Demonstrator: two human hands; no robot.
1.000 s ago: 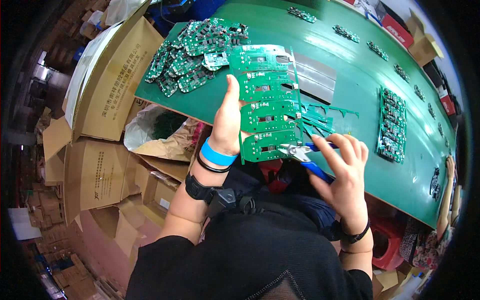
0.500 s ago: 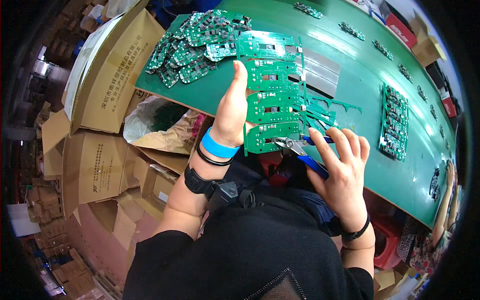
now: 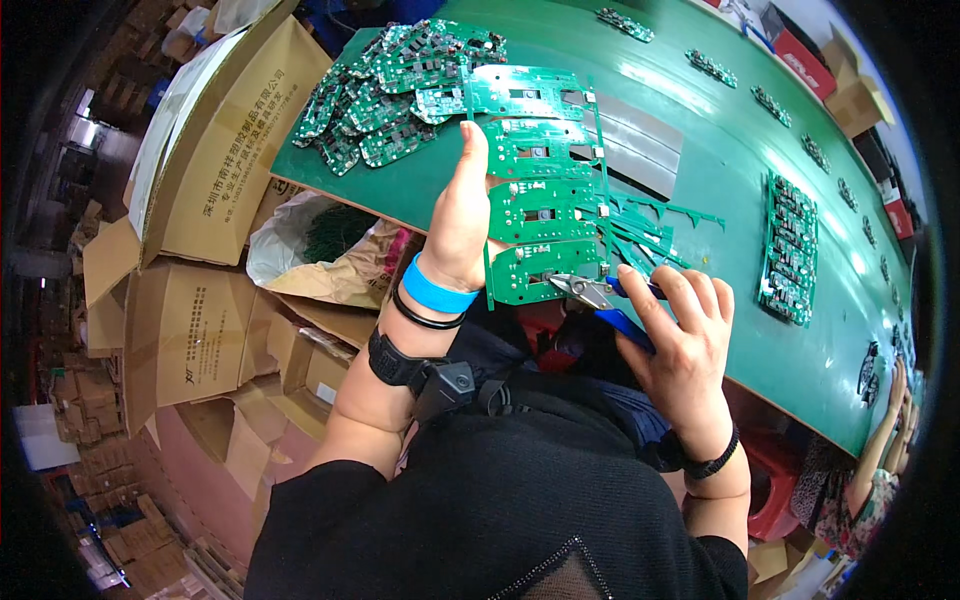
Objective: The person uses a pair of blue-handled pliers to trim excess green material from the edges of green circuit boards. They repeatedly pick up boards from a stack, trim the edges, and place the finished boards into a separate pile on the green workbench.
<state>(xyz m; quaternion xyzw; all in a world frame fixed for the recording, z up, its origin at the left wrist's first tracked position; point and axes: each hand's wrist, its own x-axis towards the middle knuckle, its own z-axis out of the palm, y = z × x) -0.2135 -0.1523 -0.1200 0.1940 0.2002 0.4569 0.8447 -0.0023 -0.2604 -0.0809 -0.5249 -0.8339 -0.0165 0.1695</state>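
My left hand [image 3: 460, 220] grips a panel of joined green circuit boards [image 3: 520, 205] by its left edge, thumb pointing up along the rail and fingers hidden behind. The panel is held up over the table's near edge. My right hand [image 3: 685, 335] is closed around a pair of side cutters [image 3: 590, 291] with blue handles. The cutters' jaws reach over the lowest board near its lower right edge; whether they touch it I cannot tell. Thin green offcut strips [image 3: 640, 232] lie on the table behind the panel.
Loose circuit boards [image 3: 395, 90] are heaped at the table's [image 3: 720, 225] far left. Another stack of panels [image 3: 788, 250] lies to the right, with a row of boards beyond. Cardboard boxes [image 3: 235, 160] stand at left. A co-worker's hands [image 3: 897, 385] rest at the right edge.
The panel in my left hand has shifted slightly left and tilted a little. My right hand and the cutters have moved slightly, staying at the lowest board.
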